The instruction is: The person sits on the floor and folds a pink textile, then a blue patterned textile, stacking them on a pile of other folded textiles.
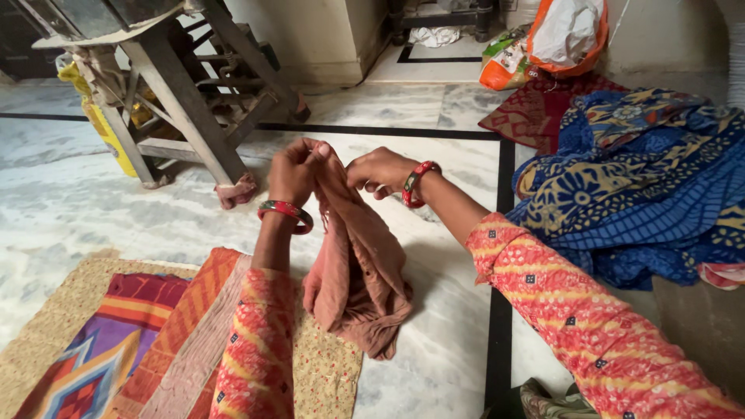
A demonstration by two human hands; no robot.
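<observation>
Floor: pale marble floor with black inlaid lines, viewed from my seat on it.

Item 1. Dusty-pink soft cloth garment, held up in front of me over the floor, its lower end bunched and resting on the edge of a beige speckled mat. I judge it light, limp and quick to slump; it hangs in loose folds with no stiffness. Best taken at the top hem or a corner, pinched between thumb and fingers, since the middle would only sag.

Item 2. My left hand, closed around the top edge of the garment, a red and green bangle on the wrist.

Item 3. My right hand, fingers curled and pinching at the same top edge just beside the left, a red bangle on the wrist. Both sleeves are red with yellow bands.

Item 4. Folded striped cloths, orange, purple and yellow, lying on the mat by my left arm.

Item 5. Heap of blue and yellow printed fabric, to my right, well apart from the garment.

Item 6. Grey metal stand with angled legs, behind, a yellow sack beside it.

Item 7. Orange and white plastic bag, far right by the wall.
</observation>
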